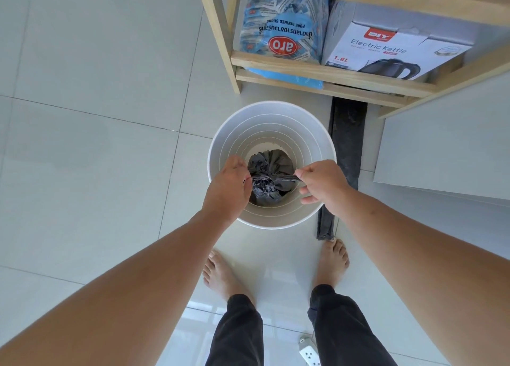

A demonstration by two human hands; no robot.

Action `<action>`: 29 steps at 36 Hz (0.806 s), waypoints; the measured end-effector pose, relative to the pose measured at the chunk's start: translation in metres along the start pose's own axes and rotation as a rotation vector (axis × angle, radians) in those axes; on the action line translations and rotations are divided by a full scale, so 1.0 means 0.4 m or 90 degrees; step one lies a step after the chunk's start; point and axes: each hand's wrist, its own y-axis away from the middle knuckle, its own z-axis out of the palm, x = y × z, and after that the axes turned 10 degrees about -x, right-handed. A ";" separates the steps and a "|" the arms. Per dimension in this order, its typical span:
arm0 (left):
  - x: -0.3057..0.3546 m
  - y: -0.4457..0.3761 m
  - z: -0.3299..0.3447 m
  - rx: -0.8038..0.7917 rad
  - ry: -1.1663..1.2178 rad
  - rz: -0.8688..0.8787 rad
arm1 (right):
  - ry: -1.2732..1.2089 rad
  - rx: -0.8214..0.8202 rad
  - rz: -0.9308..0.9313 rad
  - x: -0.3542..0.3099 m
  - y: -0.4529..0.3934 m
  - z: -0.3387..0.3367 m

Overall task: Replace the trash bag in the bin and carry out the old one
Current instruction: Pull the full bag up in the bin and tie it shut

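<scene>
Bare left hand (225, 185) and right hand (321, 182), fingers pinched on twisted ends of the crumpled black plastic trash bag (269, 179), pull outward, likely tightening a knot; bag sits inside the round white plastic bin (220, 145), 12 o'clock of the feet.

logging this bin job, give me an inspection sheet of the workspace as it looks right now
surface: pale glossy floor tiles, bare around the bin.
job's things: round white plastic bin holding a tied black trash bag; folded black bag on the floor beside it.
clutter: blue sugar packet and electric kettle box on the wooden shelf.
grippers: left hand and right hand pull the bag's ends apart.
cables: white power strip by the feet.
surroundings: white cabinet on the right.
</scene>
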 end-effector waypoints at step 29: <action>0.013 -0.064 0.047 -0.183 0.126 -0.197 | 0.233 0.017 -0.155 0.041 0.002 0.037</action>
